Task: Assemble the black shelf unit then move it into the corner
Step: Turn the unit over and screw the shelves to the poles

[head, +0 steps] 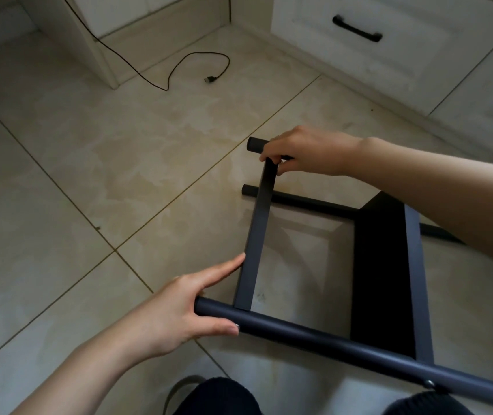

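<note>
**A:** Where's the build at? Looks like the shelf unit (383, 265) is lying on its side on the tiled floor (74, 181), right in front of the person's knees.

**B:** Yeah, mid-assembly I'd say. One shelf panel (380, 283) is already sitting between the tubes, and now they're fitting a flat crossbar (257, 235) across the open end, well away from that panel.

**A:** What are the hands doing?

**B:** Left hand (179, 313) has its grip on the end of the near tube (329, 339), thumb curled over the top, with the index finger stretched out flat against the crossbar's side. Right hand (302, 151) is at the far end of the crossbar, fingertips pinching right where it meets the far tube (255, 143). Might be a screw in there but it's too small and hidden to tell.

**A:** So next move?

**B:** My guess: line up the crossbar ends with the holes in both tubes, keep it square, then fasten. The near end is only resting on the tube, no fastener visible there.

**A:** And the corner bit?

**B:** Not close yet. The unit has to be finished and stood up first. There's a loose black cable (179, 67) on the floor beyond the unit, near the white cabinets (389, 40), worth avoiding when it gets moved.
</note>
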Tool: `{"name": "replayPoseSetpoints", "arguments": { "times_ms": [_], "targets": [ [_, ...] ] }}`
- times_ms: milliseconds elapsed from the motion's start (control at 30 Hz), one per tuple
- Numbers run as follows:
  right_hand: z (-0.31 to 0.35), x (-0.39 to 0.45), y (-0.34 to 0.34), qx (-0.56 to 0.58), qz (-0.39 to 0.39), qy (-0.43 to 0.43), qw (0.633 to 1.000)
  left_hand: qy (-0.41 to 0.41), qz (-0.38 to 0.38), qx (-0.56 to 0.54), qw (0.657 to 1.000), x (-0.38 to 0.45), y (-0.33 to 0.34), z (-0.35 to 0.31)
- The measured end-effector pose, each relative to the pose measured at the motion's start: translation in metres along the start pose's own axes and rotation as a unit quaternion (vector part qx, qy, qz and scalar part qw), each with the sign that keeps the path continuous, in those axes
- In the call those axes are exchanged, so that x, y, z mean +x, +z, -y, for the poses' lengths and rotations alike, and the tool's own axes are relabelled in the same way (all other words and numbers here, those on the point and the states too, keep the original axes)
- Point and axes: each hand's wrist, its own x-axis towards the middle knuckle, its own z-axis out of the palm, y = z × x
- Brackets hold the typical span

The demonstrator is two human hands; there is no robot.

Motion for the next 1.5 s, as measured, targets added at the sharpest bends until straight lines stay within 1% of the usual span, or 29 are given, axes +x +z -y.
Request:
{"name": "replayPoseSetpoints", "arguments": {
  "times_ms": [100,167,233,300,367,467,633,800,1000,1167,1300,1400,1433,1467,1500],
  "targets": [
    [-0.003,-0.010,0.010,0.086,-0.066,0.021,0.994,-0.015,0.013,0.044,0.999,0.004,-0.006,-0.005],
    [-0.007,-0.016,0.012,0.153,-0.117,0.058,0.980,-0.023,0.027,0.085,0.996,0.011,-0.011,-0.011],
    [-0.012,-0.021,0.015,0.198,-0.129,0.095,0.967,-0.037,0.057,0.103,0.992,0.022,-0.017,-0.017],
    [-0.019,-0.024,0.023,0.200,-0.131,0.124,0.963,-0.052,0.099,0.120,0.986,0.033,-0.023,-0.025],
    [-0.024,-0.024,0.030,0.202,-0.159,0.145,0.956,-0.050,0.134,0.138,0.980,0.043,-0.027,-0.032],
    [-0.024,-0.020,0.034,0.220,-0.196,0.151,0.944,-0.045,0.158,0.142,0.976,0.048,-0.029,-0.032],
    [-0.021,-0.021,0.037,0.231,-0.215,0.128,0.940,-0.047,0.154,0.144,0.976,0.046,-0.028,-0.019],
    [-0.021,-0.023,0.038,0.248,-0.229,0.131,0.932,-0.037,0.147,0.162,0.975,0.048,-0.024,-0.014],
    [-0.021,-0.024,0.040,0.242,-0.238,0.125,0.932,-0.036,0.143,0.168,0.975,0.047,-0.023,-0.015],
    [-0.024,-0.024,0.041,0.243,-0.234,0.129,0.932,-0.040,0.142,0.141,0.979,0.047,-0.023,-0.017],
    [-0.025,-0.024,0.041,0.246,-0.237,0.136,0.930,-0.049,0.159,0.106,0.980,0.050,-0.025,-0.019],
    [-0.027,-0.023,0.041,0.255,-0.242,0.142,0.925,-0.058,0.178,0.023,0.982,0.051,-0.032,-0.025],
    [-0.027,-0.023,0.041,0.258,-0.245,0.145,0.923,-0.058,0.169,-0.004,0.984,0.054,-0.034,-0.029],
    [-0.028,-0.023,0.041,0.257,-0.249,0.147,0.922,-0.056,0.140,-0.021,0.988,0.059,-0.034,-0.034],
    [-0.028,-0.023,0.041,0.255,-0.252,0.148,0.922,-0.053,0.089,-0.034,0.994,0.067,-0.033,-0.041]
  ]
}}
